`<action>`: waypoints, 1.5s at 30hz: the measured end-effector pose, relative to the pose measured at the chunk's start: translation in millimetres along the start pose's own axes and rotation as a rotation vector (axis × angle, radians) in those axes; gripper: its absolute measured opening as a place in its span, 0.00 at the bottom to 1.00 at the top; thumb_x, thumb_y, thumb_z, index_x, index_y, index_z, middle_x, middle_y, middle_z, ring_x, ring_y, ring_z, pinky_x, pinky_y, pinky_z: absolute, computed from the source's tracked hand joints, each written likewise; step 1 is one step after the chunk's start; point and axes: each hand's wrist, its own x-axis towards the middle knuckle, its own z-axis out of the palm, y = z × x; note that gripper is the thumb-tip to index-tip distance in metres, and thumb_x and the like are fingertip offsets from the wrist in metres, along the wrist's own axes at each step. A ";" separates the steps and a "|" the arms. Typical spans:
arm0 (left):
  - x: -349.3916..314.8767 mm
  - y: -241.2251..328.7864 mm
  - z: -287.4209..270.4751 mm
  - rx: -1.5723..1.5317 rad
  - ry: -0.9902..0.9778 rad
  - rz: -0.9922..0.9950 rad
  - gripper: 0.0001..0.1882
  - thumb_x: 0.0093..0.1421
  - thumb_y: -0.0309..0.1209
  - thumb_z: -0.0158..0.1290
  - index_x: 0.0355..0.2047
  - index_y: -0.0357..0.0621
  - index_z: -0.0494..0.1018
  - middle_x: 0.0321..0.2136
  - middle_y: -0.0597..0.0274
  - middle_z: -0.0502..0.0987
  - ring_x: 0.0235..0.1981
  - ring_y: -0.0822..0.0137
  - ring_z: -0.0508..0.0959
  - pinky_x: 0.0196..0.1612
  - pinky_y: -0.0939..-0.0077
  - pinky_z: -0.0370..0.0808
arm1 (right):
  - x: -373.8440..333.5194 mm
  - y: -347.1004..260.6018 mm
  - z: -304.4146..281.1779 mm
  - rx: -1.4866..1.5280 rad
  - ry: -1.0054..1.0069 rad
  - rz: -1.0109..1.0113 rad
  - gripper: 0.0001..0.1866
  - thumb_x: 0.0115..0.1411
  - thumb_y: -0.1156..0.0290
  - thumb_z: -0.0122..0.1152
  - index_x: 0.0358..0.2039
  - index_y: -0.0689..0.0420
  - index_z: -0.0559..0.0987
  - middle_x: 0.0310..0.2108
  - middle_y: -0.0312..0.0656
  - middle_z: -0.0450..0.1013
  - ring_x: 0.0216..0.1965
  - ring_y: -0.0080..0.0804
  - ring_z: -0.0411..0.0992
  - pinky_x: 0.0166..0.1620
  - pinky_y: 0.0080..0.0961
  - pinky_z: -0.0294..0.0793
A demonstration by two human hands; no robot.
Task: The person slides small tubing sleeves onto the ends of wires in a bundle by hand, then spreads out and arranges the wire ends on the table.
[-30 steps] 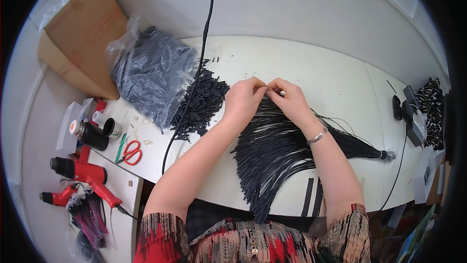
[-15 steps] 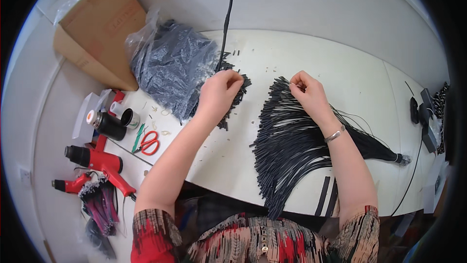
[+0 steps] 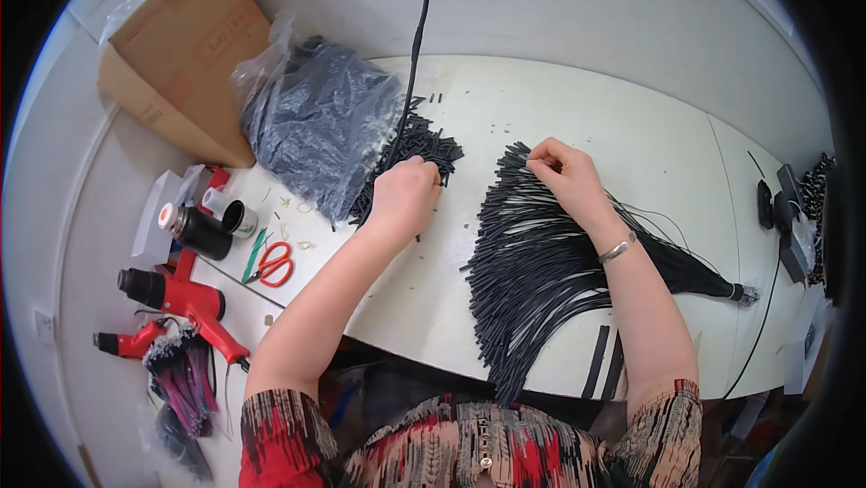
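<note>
A large bundle of thin black wires [image 3: 541, 262] fans out over the table, its loose ends toward the left and its tied end at the right. My right hand [image 3: 568, 172] is closed in a pinch at the far edge of the fan, on what looks like one black wire; the fingers partly cover it. To the left, my left hand [image 3: 406, 197] is closed, knuckles up, at the near side of a pile of short black tube pieces [image 3: 428, 147]. Its fingertips are hidden, so what they hold does not show.
Behind the pile lie a clear plastic bag [image 3: 320, 118] of dark pieces and a cardboard box [image 3: 189, 46]. Red-handled scissors [image 3: 274, 264], a black bottle [image 3: 203, 232] and a red heat gun [image 3: 185, 300] are at left. A black cable [image 3: 419, 37] hangs down beside my left hand.
My left hand has come nearer to me, its fingers turned down and closed beside the tube pile. The right hand has shifted slightly left and down, still pinched.
</note>
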 end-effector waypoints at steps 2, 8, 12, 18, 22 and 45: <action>2.2 0.9 -1.5 -0.014 -0.031 -0.032 0.04 0.57 0.30 0.58 0.30 0.45 0.77 0.33 0.58 0.76 0.38 0.54 0.79 0.41 0.60 0.76 | -0.5 1.5 0.3 0.016 -0.022 -0.005 0.06 0.63 0.72 0.63 0.35 0.61 0.78 0.25 0.31 0.72 0.29 0.17 0.66 0.34 0.18 0.66; 2.6 1.2 -5.5 -0.007 -0.045 -0.076 0.04 0.57 0.30 0.57 0.31 0.44 0.77 0.33 0.60 0.76 0.36 0.55 0.79 0.40 0.61 0.76 | 0.6 0.8 -0.4 -0.004 -0.039 -0.014 0.06 0.63 0.72 0.62 0.34 0.61 0.78 0.26 0.32 0.73 0.29 0.18 0.67 0.35 0.19 0.67; -3.3 12.9 -13.2 -0.156 0.029 -0.122 0.04 0.58 0.29 0.57 0.32 0.43 0.76 0.31 0.61 0.77 0.32 0.60 0.80 0.38 0.66 0.76 | -0.2 1.3 -0.9 -0.004 -0.038 -0.031 0.06 0.63 0.72 0.62 0.34 0.62 0.78 0.26 0.33 0.74 0.30 0.18 0.68 0.36 0.19 0.68; 21.8 54.2 -5.8 -1.146 -0.014 -0.358 0.09 0.64 0.31 0.57 0.38 0.36 0.78 0.29 0.63 0.81 0.30 0.74 0.80 0.34 0.80 0.75 | -0.9 -0.5 0.1 -0.022 -0.018 -0.075 0.06 0.62 0.72 0.63 0.34 0.62 0.79 0.26 0.34 0.75 0.29 0.19 0.68 0.35 0.20 0.69; 35.8 63.6 13.4 -1.484 -0.123 -0.475 0.11 0.67 0.33 0.56 0.44 0.39 0.79 0.29 0.69 0.78 0.30 0.77 0.77 0.35 0.84 0.72 | -1.9 -4.1 2.9 -0.001 -0.020 -0.090 0.06 0.62 0.72 0.63 0.34 0.62 0.79 0.26 0.34 0.75 0.29 0.19 0.69 0.35 0.20 0.69; 31.3 67.5 37.2 -1.764 -0.135 -0.467 0.09 0.67 0.30 0.56 0.41 0.36 0.79 0.30 0.64 0.80 0.29 0.74 0.81 0.34 0.85 0.77 | -1.4 -4.9 4.2 0.029 -0.024 -0.119 0.05 0.60 0.74 0.62 0.32 0.63 0.78 0.25 0.39 0.74 0.26 0.25 0.69 0.33 0.23 0.70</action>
